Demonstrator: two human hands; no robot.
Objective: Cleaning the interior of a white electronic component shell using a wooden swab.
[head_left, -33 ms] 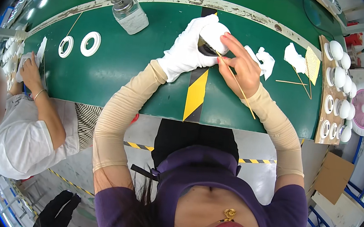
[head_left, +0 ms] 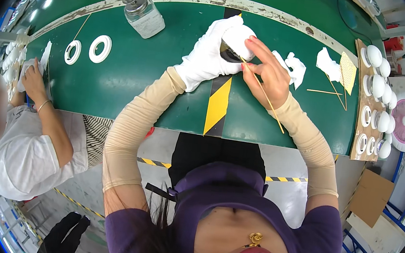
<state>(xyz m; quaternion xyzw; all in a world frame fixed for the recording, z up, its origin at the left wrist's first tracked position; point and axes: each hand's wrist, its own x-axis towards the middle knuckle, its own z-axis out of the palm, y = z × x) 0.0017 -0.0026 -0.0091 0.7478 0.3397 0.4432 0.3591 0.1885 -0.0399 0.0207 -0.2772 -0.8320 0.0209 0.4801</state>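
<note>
The white-gloved left hand grips a smooth white rounded piece with a dark underside, held over the middle of the green tabletop. The bare right hand pinches a thin pale wooden stick, its far end at the piece's dark part. Far left stands a square clear glass bottle with a metal cap; left of it lie two flat white rings.

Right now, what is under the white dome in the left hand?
Striped tape on the green table, showing beyond and nearer than the dome. The stretch between is hidden by the dome and left hand.
</note>
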